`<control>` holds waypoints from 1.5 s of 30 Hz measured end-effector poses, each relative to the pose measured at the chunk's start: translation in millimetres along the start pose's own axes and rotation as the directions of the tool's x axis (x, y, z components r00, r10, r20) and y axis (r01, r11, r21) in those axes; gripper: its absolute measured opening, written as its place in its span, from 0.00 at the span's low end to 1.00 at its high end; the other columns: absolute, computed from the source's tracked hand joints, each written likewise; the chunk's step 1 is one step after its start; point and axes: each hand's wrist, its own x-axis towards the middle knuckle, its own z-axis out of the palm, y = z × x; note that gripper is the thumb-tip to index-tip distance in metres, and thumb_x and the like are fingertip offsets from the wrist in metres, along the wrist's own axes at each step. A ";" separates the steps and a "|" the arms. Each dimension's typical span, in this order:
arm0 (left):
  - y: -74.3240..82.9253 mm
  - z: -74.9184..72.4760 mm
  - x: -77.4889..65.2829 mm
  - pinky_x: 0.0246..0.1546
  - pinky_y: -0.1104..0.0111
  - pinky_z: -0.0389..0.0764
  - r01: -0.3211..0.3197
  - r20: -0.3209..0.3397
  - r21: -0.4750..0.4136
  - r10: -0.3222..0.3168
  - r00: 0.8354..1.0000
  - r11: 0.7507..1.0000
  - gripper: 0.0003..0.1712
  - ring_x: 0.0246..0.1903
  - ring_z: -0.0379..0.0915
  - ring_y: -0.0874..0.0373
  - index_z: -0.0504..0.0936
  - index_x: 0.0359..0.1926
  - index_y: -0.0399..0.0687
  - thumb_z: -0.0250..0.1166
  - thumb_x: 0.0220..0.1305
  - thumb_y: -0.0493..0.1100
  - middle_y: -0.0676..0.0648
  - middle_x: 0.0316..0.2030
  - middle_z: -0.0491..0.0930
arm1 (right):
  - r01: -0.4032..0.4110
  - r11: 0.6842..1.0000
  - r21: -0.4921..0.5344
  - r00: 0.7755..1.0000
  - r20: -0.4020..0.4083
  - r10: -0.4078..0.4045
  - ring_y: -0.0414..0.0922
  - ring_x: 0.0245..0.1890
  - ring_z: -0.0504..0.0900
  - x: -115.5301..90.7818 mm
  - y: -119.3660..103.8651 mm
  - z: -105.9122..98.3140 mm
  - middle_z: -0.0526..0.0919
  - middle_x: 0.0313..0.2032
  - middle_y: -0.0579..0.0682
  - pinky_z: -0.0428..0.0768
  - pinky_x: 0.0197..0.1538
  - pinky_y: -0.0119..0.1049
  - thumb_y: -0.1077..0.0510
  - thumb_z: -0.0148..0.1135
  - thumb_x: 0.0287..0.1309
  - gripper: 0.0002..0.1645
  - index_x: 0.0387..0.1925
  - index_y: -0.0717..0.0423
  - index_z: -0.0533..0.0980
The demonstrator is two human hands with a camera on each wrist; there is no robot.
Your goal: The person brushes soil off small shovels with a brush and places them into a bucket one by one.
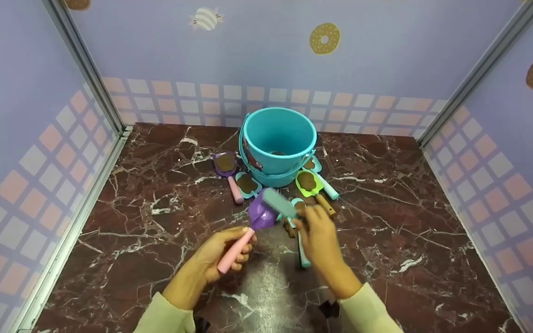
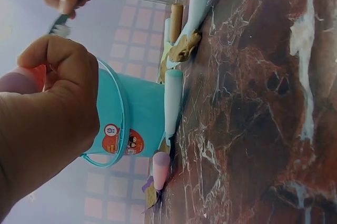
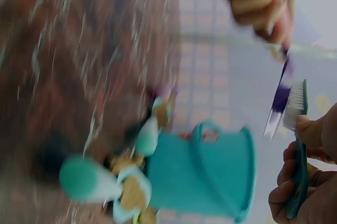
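My left hand (image 1: 215,254) grips the pink handle of a toy shovel (image 1: 261,212), its purple blade raised above the table. The right hand (image 1: 320,236) holds a teal-green brush (image 1: 278,202) with white bristles over that blade. Seen from the right wrist, the bristles (image 3: 295,109) face the blade at very close range; whether they touch, I cannot tell. Beneath the right hand lies a light-blue shovel with a white handle (image 1: 303,252), partly hidden, with brown lumps (image 1: 289,228) beside it.
A turquoise bucket (image 1: 266,162) stands towards the back wall. Around its base lie several shovels bearing brown clumps, including a purple one (image 1: 234,189), a blue one (image 1: 247,183) and a lime-green one (image 1: 307,181). Patterned walls (image 1: 266,64) enclose the marbled table (image 1: 387,222) behind and at both sides.
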 end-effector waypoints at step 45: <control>0.7 0.0 -1.3 0.15 0.77 0.67 -0.010 -0.001 0.035 0.011 1.000 0.999 0.14 0.19 0.66 0.64 0.76 0.44 0.41 0.50 0.76 0.47 0.50 0.25 0.73 | -0.128 0.992 0.005 0.990 -0.056 0.129 0.46 0.32 0.78 5.9 23.1 -13.0 0.83 0.43 0.56 0.78 0.37 0.43 0.59 0.70 0.62 0.20 0.53 0.63 0.81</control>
